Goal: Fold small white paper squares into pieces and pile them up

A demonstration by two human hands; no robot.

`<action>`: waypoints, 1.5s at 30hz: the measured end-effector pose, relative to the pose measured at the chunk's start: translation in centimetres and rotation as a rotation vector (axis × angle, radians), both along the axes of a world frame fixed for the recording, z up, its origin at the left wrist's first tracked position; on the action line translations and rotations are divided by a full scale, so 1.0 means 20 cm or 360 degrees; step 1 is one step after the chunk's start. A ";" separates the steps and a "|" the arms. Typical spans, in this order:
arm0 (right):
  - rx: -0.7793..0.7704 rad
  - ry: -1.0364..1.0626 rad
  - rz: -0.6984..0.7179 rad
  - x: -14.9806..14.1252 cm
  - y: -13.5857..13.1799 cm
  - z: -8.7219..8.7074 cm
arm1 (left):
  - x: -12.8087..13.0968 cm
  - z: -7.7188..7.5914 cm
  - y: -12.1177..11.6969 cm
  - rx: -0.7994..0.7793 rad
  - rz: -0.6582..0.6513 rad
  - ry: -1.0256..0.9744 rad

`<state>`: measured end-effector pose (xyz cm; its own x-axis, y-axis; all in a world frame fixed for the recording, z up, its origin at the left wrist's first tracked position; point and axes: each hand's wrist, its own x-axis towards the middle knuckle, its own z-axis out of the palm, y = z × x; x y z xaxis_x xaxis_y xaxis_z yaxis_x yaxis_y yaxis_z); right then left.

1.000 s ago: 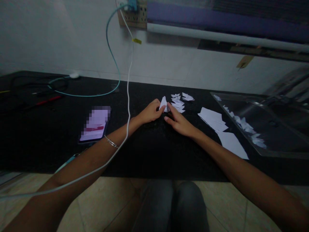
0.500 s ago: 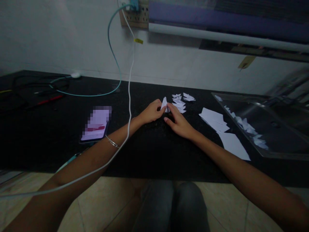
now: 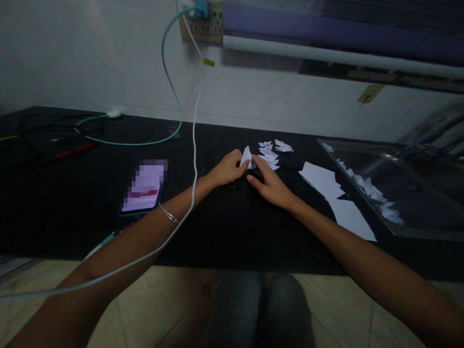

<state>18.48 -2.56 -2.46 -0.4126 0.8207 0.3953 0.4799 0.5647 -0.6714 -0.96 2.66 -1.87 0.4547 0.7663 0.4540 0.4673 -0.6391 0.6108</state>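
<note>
Folded paper (image 3: 247, 157) in fingers (image 3: 245, 164), finished pieces (image 3: 268, 155) just beside

Prob. home kitchen: steel sink (image 3: 427, 198) w/ faucet (image 3: 402, 154), dark countertop (image 3: 224, 237), tiled wall (image 3: 119, 58) behind.

Dim, soft-focus view, faint glare.

No text, label, brand, number or sign can be read. The phone (image 3: 145, 186), lying on the left part of the dark countertop (image 3: 224, 227), has a lit screen, mostly pixelated, with a red shape and no legible words. The yellow tag (image 3: 208, 62) on the white cable (image 3: 195, 145) and the socket panel (image 3: 208, 29) on the wall (image 3: 119, 58) are too small and dim to show any lettering.
</note>
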 end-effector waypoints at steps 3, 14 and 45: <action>0.0012 0.0102 -0.0047 0.00 0.00 0.01 | 0.00 0.01 -0.01 -0.0021 0.0009 0.0010; -0.0027 0.0278 -0.0359 0.01 0.04 0.01 | 0.01 0.02 -0.05 -0.0016 0.0028 0.0070; 0.0575 -0.0379 -0.0194 -0.03 -0.08 0.10 | 0.01 0.04 -0.01 -0.0681 -0.0182 -0.0454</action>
<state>17.92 -4.11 -0.51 -0.4356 0.6959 0.5710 0.6750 0.6721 -0.3043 -0.82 2.56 -1.08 0.4503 0.8629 0.2293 0.1864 -0.3420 0.9210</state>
